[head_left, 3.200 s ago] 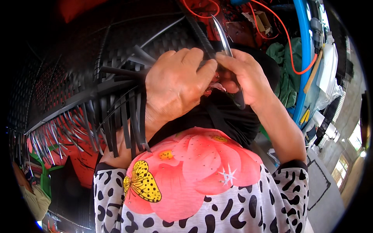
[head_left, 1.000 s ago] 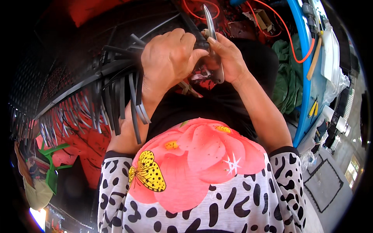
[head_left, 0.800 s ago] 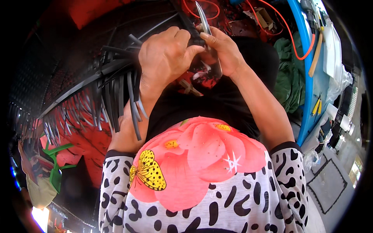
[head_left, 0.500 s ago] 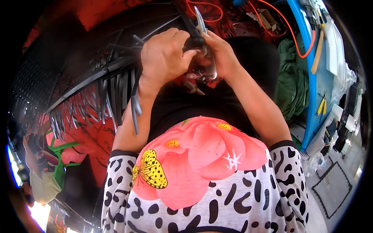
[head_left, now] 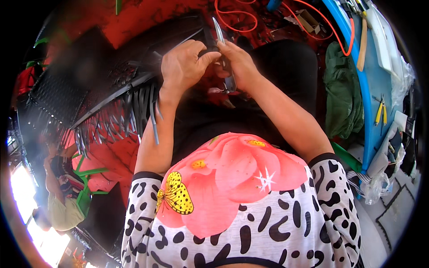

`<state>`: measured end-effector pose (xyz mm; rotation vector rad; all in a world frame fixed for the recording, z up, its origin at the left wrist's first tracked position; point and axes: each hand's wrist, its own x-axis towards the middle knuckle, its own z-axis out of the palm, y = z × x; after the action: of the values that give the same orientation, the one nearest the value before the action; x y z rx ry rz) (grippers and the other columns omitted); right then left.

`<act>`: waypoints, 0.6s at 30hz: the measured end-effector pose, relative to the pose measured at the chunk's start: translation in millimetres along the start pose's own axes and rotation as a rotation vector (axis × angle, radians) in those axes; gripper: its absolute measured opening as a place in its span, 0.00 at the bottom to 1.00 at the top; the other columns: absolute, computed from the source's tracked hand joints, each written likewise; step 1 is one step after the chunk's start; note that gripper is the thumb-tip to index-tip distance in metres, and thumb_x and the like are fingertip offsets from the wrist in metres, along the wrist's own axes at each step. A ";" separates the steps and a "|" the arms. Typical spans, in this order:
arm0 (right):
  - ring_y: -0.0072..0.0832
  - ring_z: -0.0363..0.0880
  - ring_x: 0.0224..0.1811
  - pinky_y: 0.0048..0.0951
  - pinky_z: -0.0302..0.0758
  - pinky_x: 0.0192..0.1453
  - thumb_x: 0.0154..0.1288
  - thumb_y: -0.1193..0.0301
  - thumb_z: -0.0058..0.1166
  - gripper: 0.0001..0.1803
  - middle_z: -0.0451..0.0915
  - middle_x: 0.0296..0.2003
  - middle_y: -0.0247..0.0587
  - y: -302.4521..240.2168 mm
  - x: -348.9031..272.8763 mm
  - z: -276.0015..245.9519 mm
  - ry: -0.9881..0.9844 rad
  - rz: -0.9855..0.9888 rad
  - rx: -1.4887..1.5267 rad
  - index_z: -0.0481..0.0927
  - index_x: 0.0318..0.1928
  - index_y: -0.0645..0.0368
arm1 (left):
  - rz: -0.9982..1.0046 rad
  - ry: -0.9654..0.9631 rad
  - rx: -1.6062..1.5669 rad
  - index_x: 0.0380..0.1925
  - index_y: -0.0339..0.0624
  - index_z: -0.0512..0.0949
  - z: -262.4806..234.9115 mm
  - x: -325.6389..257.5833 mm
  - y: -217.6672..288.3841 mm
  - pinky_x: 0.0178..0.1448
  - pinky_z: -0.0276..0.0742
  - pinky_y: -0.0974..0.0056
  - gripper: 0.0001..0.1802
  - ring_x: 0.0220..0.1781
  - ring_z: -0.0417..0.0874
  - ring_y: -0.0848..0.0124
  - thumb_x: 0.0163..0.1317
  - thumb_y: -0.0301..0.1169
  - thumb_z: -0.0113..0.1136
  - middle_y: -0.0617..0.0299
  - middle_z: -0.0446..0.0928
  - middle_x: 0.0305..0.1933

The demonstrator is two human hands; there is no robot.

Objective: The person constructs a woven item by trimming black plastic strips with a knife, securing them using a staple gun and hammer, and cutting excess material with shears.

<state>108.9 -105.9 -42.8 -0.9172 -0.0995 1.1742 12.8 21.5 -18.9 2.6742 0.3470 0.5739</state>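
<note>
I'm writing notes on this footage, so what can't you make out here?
Head view:
Left hand: most fingertips, hidden behind the hand.
Pointed metal tool: its middle, covered by the right hand.
Black woven panel: upper weave, blurred.
Blue-rimmed table: far end, cut off by top edge.

Our left forearm slants slightly right and our right forearm sharply left, converging at the far middle. There we hold our left hand back upward, fingers curled, thumb pointing right, just beside our right hand, bent in a grip.
</note>
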 end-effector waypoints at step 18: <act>0.18 0.72 0.20 0.16 0.60 0.16 0.65 0.61 0.53 0.11 0.75 0.22 0.32 9.0 10.3 -21.3 -0.085 0.089 0.149 0.68 0.37 0.52 | -0.273 -0.428 -0.530 0.37 0.35 0.80 -19.8 13.8 -21.0 0.29 0.63 0.77 0.11 0.26 0.68 0.86 0.57 0.30 0.63 0.73 0.72 0.24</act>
<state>117.5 -108.7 -66.4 -0.7465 -0.0396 1.2859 13.1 50.9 -6.2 2.1126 0.3650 -0.0050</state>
